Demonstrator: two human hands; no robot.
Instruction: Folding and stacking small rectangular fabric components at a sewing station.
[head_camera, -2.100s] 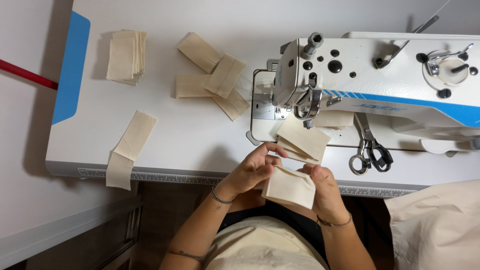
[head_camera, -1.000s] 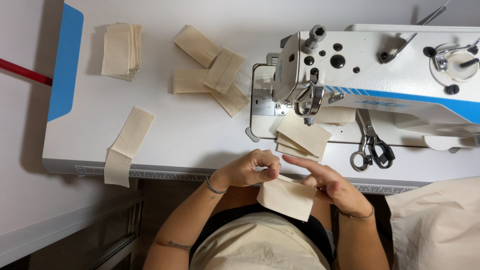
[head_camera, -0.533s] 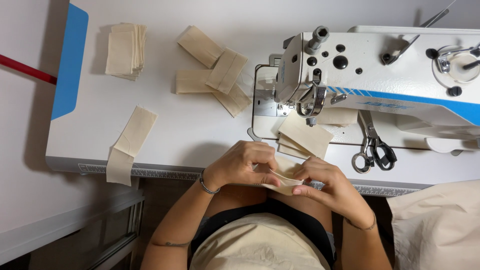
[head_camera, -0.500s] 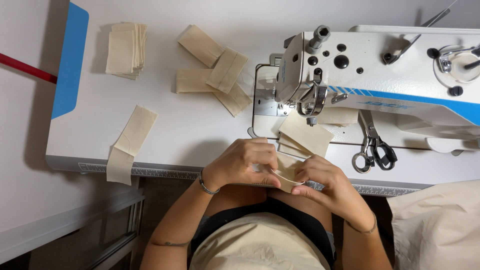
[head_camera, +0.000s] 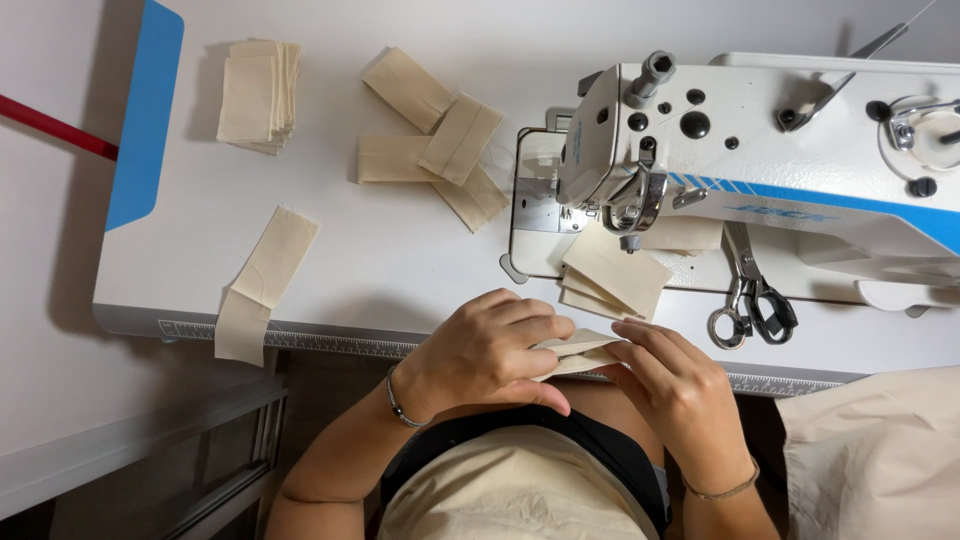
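Observation:
Both hands hold one folded cream fabric piece just over the table's front edge. My left hand wraps over its left part, fingers curled around it. My right hand pinches its right end with the fingertips. Just beyond them, a small stack of cream fabric pieces lies under the head of the white sewing machine, by its needle.
Scissors lie right of the stack. Loose cream strips lie left of the machine, a neat pile at far left, and a long strip hangs over the white table's front edge. Cream cloth sits at lower right.
The flat piece held over my lap has been folded and brought up to the table edge. My hands closed together around it.

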